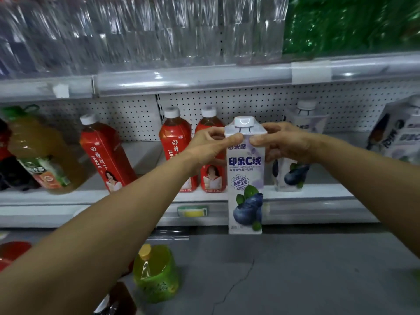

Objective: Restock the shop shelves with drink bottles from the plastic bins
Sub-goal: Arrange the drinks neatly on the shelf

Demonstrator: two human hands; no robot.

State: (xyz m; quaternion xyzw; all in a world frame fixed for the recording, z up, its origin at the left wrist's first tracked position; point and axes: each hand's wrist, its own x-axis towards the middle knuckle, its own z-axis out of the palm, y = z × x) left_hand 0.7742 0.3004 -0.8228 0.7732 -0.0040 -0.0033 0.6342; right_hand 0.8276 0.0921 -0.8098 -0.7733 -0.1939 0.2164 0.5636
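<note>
Holding a blueberry juice carton [246, 178] in both hands before a shop shelf [318, 192]

Two bare forearms reach forward from the lower corners of the view and meet at the carton's top. The left hand [209, 146] pinches the carton's left shoulder, thumb on the front face and fingers curled over the sloped top. The right hand [284, 144] mirrors it on the right shoulder. Each grip is closed tightly on the carton just below its white screw cap [242, 122], which stands clear between the two hands. The carton is upright, with its printed front towards the camera. Most of its body hangs below both hands. It is held in front of the shelf's front edge rather than resting on the shelf, and its base shows lower than that edge.

On the shelf behind, three red-labelled tea bottles [176, 142] stand to the left of the carton. Further left is a large orange juice jug [43, 153]. A second blueberry carton [293, 176] stands on the shelf just behind the right hand, and another carton [400, 137] sits at the far right. A white pegboard [250, 103] backs the shelf. The shelf above carries blurred clear bottles [136, 30] and green bottles [352, 23]. Below, on the grey cracked floor [295, 280], a green bottle with a yellow cap [156, 276] shows beneath the left forearm.
</note>
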